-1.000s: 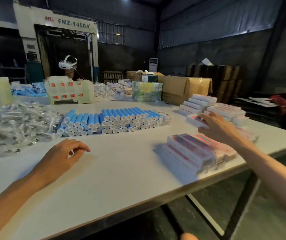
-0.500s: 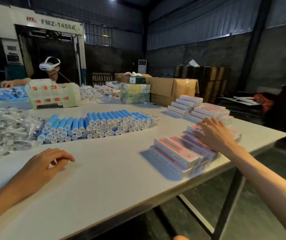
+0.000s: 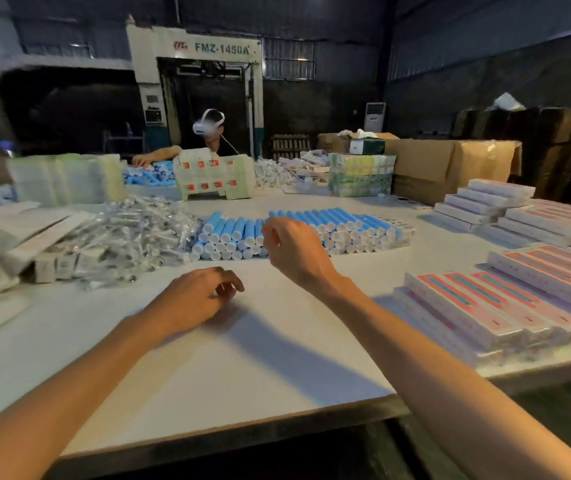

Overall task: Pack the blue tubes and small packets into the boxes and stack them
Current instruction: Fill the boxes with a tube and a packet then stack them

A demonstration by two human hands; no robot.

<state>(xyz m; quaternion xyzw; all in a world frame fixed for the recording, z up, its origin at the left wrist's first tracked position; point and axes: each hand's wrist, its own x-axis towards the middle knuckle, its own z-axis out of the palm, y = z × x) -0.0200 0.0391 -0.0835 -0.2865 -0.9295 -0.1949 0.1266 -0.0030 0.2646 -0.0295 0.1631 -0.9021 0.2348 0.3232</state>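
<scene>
Both the left hand (image 3: 204, 299) and right hand (image 3: 294, 251) had loose, curled, empty fingers; the boxes (image 3: 505, 306) sat closed.

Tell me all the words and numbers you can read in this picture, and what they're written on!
"FMZ-1450A": blue letters on the white machine frame at the back.
Red logo just left of it: too blurred to read.
Pink boxes on the right: print too blurred to read.
Small white packs on the left: labels too small to read.
Orange marks on the pale cartons: unreadable.
</scene>
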